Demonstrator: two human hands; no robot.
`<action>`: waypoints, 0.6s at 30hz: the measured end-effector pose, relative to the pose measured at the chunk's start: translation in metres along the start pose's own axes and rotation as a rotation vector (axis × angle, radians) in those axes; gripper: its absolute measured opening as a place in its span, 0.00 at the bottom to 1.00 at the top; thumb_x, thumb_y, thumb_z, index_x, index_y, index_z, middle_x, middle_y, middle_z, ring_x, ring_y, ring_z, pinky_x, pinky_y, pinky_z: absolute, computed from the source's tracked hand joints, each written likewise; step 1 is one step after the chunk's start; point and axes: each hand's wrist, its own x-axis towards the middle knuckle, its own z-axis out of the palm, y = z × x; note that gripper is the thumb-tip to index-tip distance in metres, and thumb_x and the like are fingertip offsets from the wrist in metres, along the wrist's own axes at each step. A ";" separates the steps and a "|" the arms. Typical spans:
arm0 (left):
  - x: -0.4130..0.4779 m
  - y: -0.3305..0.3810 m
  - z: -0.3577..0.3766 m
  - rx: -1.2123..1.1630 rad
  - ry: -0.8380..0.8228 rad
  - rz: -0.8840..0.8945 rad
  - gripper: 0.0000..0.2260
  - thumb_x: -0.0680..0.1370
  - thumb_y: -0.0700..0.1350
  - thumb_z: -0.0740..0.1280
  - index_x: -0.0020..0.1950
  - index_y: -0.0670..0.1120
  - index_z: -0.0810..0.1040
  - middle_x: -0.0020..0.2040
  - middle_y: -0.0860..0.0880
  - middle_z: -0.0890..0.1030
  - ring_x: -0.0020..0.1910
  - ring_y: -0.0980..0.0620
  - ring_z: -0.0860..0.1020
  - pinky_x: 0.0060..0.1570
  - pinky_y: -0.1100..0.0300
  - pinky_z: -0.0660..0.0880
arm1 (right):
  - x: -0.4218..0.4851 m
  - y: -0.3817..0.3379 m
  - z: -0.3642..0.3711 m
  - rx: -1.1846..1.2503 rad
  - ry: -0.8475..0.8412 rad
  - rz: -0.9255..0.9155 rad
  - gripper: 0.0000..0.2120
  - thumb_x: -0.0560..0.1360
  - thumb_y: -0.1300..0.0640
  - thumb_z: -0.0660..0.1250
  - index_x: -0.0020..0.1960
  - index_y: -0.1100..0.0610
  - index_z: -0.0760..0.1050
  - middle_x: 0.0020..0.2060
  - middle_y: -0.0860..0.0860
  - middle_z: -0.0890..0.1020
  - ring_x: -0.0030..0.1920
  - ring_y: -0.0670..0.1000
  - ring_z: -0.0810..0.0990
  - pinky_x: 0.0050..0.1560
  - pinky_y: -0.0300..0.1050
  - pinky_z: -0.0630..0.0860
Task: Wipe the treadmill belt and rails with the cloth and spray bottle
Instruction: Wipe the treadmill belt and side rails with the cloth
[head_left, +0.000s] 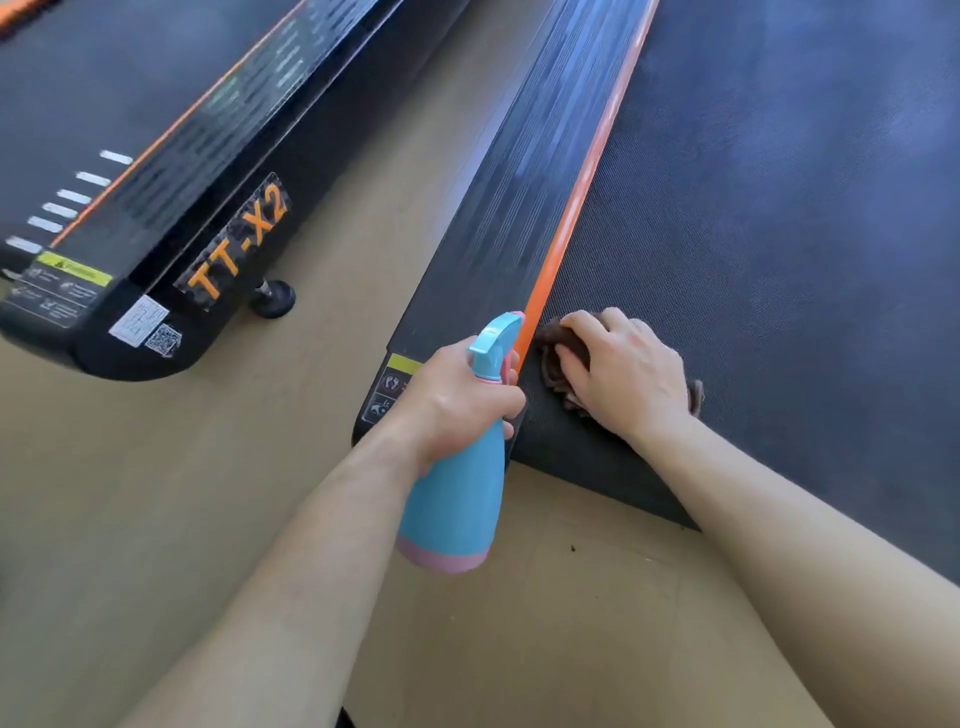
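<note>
If trigger squeezed now, risk: mist hitting right hand (628, 374) instead of black textured treadmill belt (753, 234); runoff into seam along orange trim strip (576, 208).
Wipe risk: brown crumpled cloth (558, 353) bunched, likely to skip patches.
Left hand (457, 400): wrapped round neck of blue plastic spray bottle with pink base (457, 493), above near end of dark ribbed side rail (509, 208).
Right hand: fingers curled over cloth, pressing it onto belt just beside strip.
</note>
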 end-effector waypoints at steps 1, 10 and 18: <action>0.001 0.001 0.001 -0.012 -0.006 -0.010 0.18 0.69 0.39 0.69 0.58 0.47 0.82 0.49 0.46 0.83 0.39 0.50 0.80 0.46 0.54 0.84 | -0.015 0.003 -0.003 0.003 0.010 -0.015 0.15 0.80 0.41 0.62 0.62 0.47 0.74 0.51 0.52 0.77 0.51 0.59 0.78 0.37 0.49 0.73; -0.004 -0.009 0.004 0.146 -0.034 0.016 0.17 0.72 0.38 0.69 0.60 0.50 0.80 0.54 0.47 0.84 0.36 0.52 0.83 0.41 0.60 0.81 | -0.040 0.001 0.001 -0.038 0.057 -0.093 0.14 0.79 0.42 0.62 0.55 0.50 0.77 0.45 0.52 0.78 0.44 0.58 0.78 0.33 0.48 0.73; -0.005 0.001 0.031 0.251 -0.110 0.061 0.24 0.70 0.40 0.68 0.66 0.50 0.79 0.58 0.47 0.83 0.37 0.52 0.84 0.43 0.61 0.81 | -0.080 0.028 -0.011 -0.027 0.027 -0.102 0.16 0.76 0.40 0.60 0.56 0.47 0.78 0.44 0.49 0.77 0.43 0.56 0.78 0.31 0.45 0.71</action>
